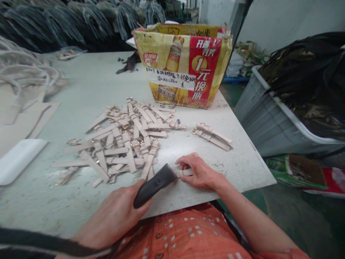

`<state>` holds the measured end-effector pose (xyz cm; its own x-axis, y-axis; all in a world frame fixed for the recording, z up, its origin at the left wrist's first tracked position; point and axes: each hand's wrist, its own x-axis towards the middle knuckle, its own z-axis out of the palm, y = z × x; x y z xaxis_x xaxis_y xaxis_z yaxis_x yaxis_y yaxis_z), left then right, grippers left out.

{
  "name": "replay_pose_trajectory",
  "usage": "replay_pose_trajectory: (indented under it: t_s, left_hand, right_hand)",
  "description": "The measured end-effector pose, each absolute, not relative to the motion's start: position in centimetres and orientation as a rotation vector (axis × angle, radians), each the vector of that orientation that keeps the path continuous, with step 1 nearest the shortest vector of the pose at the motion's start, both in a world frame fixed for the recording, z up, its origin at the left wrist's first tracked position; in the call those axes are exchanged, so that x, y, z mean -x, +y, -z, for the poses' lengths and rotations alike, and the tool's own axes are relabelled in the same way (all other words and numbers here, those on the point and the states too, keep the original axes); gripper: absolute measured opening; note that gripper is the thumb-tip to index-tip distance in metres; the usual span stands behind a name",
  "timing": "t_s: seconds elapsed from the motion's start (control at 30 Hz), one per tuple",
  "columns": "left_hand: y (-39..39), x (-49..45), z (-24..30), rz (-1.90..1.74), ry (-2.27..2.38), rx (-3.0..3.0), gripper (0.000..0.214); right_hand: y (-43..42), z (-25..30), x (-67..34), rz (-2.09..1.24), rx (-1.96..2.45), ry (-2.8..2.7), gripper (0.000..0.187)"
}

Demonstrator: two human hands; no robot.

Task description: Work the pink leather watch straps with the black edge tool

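My left hand (118, 208) is wrapped round a black hair clipper (155, 187), whose head tilts up to the right. My right hand (202, 175) pinches a short beige strap (186, 172) near the front edge of the table. The clipper's head meets or nearly meets the left end of this strap; whether they touch I cannot tell. Beyond my hands lies a loose pile of beige straps (130, 140) with small gold-coloured metal fittings. Two or so similar straps (212, 136) lie apart from the pile, to the right.
A yellow and red cardboard box (207, 72) stands at the back of the pale table (81, 201). Beige pieces (24, 108) and a white object (23, 160) are at the left. Beyond the right table edge stands a grey bin (285, 115) heaped with dark items.
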<state>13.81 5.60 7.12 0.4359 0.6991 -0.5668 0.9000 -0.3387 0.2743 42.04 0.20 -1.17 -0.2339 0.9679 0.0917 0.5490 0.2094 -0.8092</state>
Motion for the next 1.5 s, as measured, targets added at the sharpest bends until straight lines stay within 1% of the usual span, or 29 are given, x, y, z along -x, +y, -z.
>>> replay_pose_trajectory:
  t_s: [0.13, 0.23, 0.33, 0.5, 0.63, 0.73, 0.87, 1.07, 1.2, 1.33, 1.5]
  left_hand:
    - [5.8, -15.7, -7.2, 0.427, 1.321, -2.177, 0.038]
    - [6.2, -16.1, -7.1, 0.375, 1.341, -2.216, 0.036]
    - [6.5, -15.0, -7.0, 0.304, 1.387, -2.218, 0.038]
    - [6.2, -12.7, -7.2, 0.270, 1.422, -2.153, 0.046]
    - [5.5, -11.8, -7.4, 0.294, 1.365, -2.093, 0.039]
    - [5.2, -11.2, -7.1, 0.294, 1.336, -2.062, 0.034]
    - [4.7, -10.4, -6.6, 0.255, 1.357, -2.056, 0.032]
    - [4.0, -10.5, -6.5, 0.264, 1.330, -2.090, 0.023]
    - [4.3, -12.1, -7.0, 0.389, 1.321, -2.055, 0.026]
    - [4.7, -14.6, -7.9, 0.484, 1.243, -2.054, 0.024]
    - [4.8, -16.5, -7.6, 0.481, 1.208, -2.098, 0.023]
  right_hand:
    - [0.2, 1.0, -41.8, -0.846, 1.436, -1.877, 0.035]
    - [0.0, 0.9, -41.4, -0.748, 1.514, -1.908, 0.026]
    - [-0.5, 0.9, -40.9, -0.641, 1.585, -1.983, 0.020]
    - [-1.4, 1.9, -40.0, -0.494, 1.534, -1.940, 0.017]
    - [-2.1, 3.0, -39.6, -0.265, 1.411, -1.930, 0.024]
    - [-2.9, 3.2, -39.7, -0.206, 1.346, -1.949, 0.024]
    - [-3.7, 3.0, -40.0, -0.302, 1.285, -1.927, 0.018]
    - [-3.7, 3.0, -40.2, -0.482, 1.267, -1.854, 0.018]
    - [-3.4, 3.0, -40.5, -0.623, 1.288, -1.796, 0.017]
    - [-3.2, 2.9, -40.7, -0.762, 1.391, -1.725, 0.028]
    - [-3.1, 3.1, -40.9, -0.800, 1.406, -1.683, 0.047]
